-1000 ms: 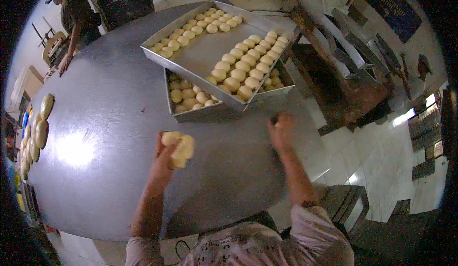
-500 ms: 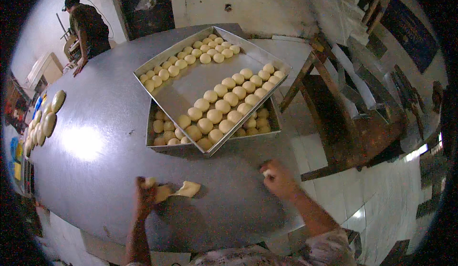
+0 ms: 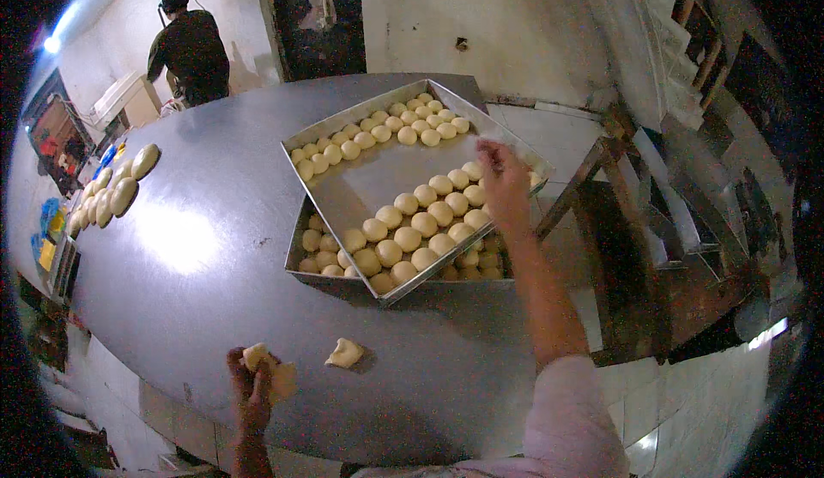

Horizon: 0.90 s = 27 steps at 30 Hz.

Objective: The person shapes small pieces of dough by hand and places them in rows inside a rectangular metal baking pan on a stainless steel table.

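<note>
Dough (image 3: 281,381) near tray (image 3: 365,188)
Left hand (image 3: 250,385) clamps dough, probably freeing the right hand (image 3: 508,183) over the tray, its grip unclear.

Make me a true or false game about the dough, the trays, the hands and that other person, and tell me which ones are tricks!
1. The left hand is holding dough. True.
2. A loose dough piece lies on the table. True.
3. The right hand is pressed flat on the table. False: it is up over the upper tray.
4. The upper tray sits turned at an angle on the lower tray. True.
5. The upper tray is packed full of dough balls. False: they sit in two groups, with the tray's metal bottom showing between them.
6. The other person is touching the trays. False: they stand beyond the table, away from the trays.
</note>
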{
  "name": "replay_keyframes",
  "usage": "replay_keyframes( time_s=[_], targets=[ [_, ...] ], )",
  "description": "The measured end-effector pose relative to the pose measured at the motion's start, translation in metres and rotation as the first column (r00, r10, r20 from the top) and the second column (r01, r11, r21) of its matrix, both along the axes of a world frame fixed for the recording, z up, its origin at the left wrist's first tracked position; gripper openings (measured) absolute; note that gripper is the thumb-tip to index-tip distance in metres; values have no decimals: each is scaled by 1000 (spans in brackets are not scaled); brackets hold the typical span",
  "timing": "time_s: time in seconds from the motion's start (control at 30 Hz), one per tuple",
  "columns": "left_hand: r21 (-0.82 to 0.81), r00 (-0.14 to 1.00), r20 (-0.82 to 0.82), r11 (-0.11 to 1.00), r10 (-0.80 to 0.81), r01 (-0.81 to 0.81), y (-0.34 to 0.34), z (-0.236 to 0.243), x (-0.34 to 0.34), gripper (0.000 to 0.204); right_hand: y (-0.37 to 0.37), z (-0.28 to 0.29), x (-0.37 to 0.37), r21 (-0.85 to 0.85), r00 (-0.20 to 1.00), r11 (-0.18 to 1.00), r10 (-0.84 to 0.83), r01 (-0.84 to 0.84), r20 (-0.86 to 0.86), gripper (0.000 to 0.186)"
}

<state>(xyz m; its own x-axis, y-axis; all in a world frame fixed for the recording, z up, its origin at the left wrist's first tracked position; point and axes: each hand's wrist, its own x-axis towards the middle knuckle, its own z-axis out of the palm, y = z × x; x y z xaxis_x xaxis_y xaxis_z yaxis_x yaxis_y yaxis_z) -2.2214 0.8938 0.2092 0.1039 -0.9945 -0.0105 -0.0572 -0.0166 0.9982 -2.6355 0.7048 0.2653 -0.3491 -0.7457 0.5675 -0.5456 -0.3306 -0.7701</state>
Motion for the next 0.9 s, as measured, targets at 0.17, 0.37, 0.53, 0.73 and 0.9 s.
replay_keyframes(
  time_s=[0.17,0.37,0.53,0.73,0.9],
  targets=[
    [-187,973,-87,963,-214,195,2,-37,-57,31,174,-33,183,69,766,776,597,-626,237,41],
    [-396,751,654,887,91,237,-20,-77,13,30,245,-96,137,583,812,625,148,-519,564,32],
    [-114,991,100,991,84,-73,-36,-13,98,28,325,-113,122,546,984,819,139,-175,108,30],
    [168,842,269,884,-468,437,-9,-77,70,28,232,-147,144,156,605,857,-207,492,-769,31],
    [-248,966,151,937,-211,244,-39,-72,116,21,270,-145,192,393,837,895,44,209,-545,28]
  ],
)
